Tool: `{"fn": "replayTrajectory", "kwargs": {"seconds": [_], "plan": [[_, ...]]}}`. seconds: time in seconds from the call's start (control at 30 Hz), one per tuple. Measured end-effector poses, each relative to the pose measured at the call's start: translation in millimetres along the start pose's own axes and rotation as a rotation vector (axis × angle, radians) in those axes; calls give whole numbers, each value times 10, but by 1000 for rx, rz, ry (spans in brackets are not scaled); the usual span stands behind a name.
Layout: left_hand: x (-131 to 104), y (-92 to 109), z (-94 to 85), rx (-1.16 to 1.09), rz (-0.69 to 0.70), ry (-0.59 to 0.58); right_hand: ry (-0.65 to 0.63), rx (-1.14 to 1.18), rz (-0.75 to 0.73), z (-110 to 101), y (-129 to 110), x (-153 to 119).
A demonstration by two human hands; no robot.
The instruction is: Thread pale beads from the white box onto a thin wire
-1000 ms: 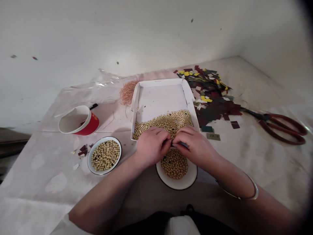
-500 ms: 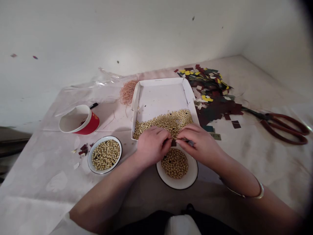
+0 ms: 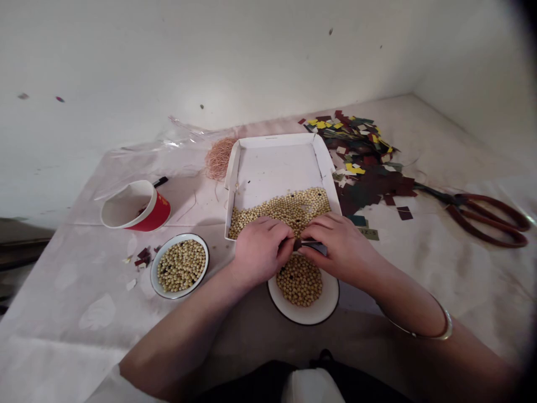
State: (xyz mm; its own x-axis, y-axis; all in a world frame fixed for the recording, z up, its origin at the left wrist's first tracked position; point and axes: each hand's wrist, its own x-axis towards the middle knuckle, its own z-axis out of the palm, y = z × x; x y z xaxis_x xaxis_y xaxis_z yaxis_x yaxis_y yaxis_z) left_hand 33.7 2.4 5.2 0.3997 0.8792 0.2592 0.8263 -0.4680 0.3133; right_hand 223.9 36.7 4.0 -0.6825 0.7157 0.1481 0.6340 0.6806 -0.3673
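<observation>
My left hand and my right hand meet fingertip to fingertip over the near edge of a white cardboard tray. Between the fingertips is a small dark piece with a thin strip running under my right fingers; both hands pinch it. A layer of pale soybeans covers the tray's near half. Directly below my hands stands a white bowl partly filled with soybeans. A metal bangle circles my right wrist.
A second white bowl of soybeans stands at the left, a red paper cup behind it. A tuft of tan fibre lies by the tray. Coloured paper scraps and red-handled scissors lie at the right.
My right hand drew slightly to the right, then came back against the left fingertips. The small dark piece now shows between the two hands. Nothing else moved.
</observation>
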Motion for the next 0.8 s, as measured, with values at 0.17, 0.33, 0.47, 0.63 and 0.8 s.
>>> {"fn": "replayTrajectory", "kwargs": {"seconds": [0.17,0.33,0.47,0.63,0.8], "plan": [[0,-4,4,-1,6,2,8,50,-5,-5,-10,2],[1,-6,12,-12,16,22,9,87,-4,-7,-23,6],[0,-10,21,-2,22,31,6,130,5,4,-19,14],[0,-16,36,2,19,37,18,165,34,22,-11,26],[5,-10,26,-3,27,45,30,204,51,36,-7,32]]}}
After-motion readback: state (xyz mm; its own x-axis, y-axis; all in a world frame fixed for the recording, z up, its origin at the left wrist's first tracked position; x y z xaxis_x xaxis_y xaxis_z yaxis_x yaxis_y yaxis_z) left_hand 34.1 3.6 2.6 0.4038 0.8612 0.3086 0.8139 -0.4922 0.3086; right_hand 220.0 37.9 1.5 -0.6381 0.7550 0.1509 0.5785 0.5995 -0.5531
